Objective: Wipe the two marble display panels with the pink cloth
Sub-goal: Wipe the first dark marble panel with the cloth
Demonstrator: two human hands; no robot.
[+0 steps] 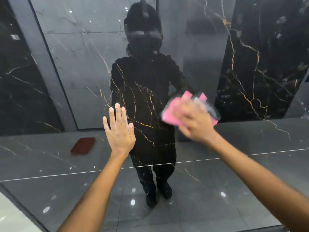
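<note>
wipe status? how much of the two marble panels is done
Done: cannot tell, since no wiped area stands out on the glossy marble panel. In hand: the right hand presses the pink cloth to this panel, blurred mid-stroke, while the left hand lies flat on it. Left: the rest of this panel, plus probably the second.

My left hand (pixel 119 129) lies flat against the marble panel (pixel 80 77) in front of me. My right hand (pixel 194 122) is to the right of it on the same panel, pressing the cloth (pixel 172 113) between palm and panel. A flat pad's (pixel 83 145) reflection shows on the panel, lower left of my left hand.
</note>
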